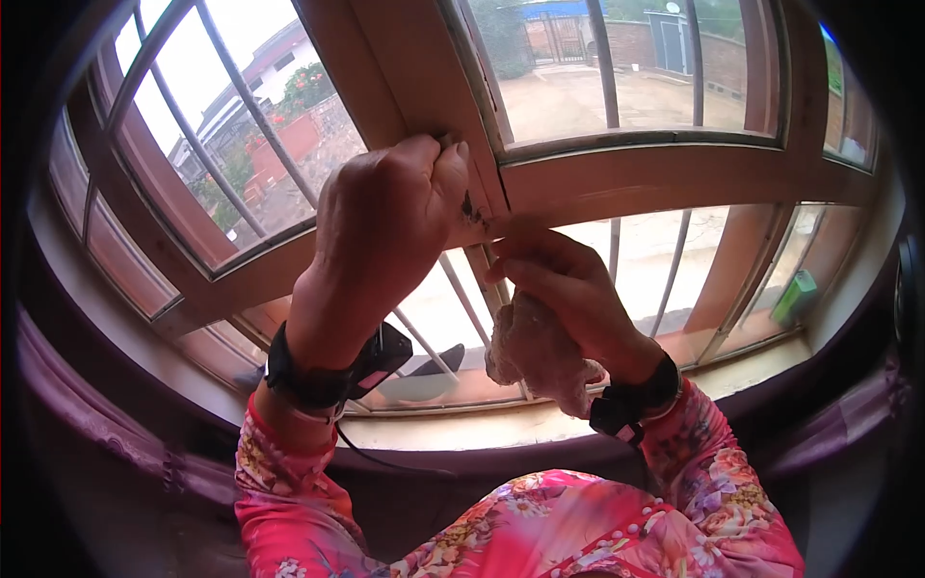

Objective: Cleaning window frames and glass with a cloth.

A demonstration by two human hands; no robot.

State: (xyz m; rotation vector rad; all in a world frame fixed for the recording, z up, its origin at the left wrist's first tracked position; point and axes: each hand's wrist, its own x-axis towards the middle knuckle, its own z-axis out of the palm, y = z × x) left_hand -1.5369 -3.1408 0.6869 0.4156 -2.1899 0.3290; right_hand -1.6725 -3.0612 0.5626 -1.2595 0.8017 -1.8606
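Observation:
My left hand (390, 209) is curled into a fist against the wooden upright (405, 65) between two window panes. A small greyish piece (449, 137) shows by its thumb and forefinger; the fingers hide whether the fist grips it. Dark worn marks (473, 209) show on the wood just right of this fist. My right hand (571, 282) holds a crumpled, pale, fluffy cloth (538, 347), which hangs below the palm. Its fingertips are pinched together close to the junction of the upright and the wooden crossbar (650, 173).
Metal bars (611, 65) stand behind the glass. Below runs a pale windowsill (405, 433), with purple curtain fabric (94, 404) at the left. A green object (795, 296) shows at the right pane. A black wristband device (379, 361) with a cable (397, 462) sits on my left wrist.

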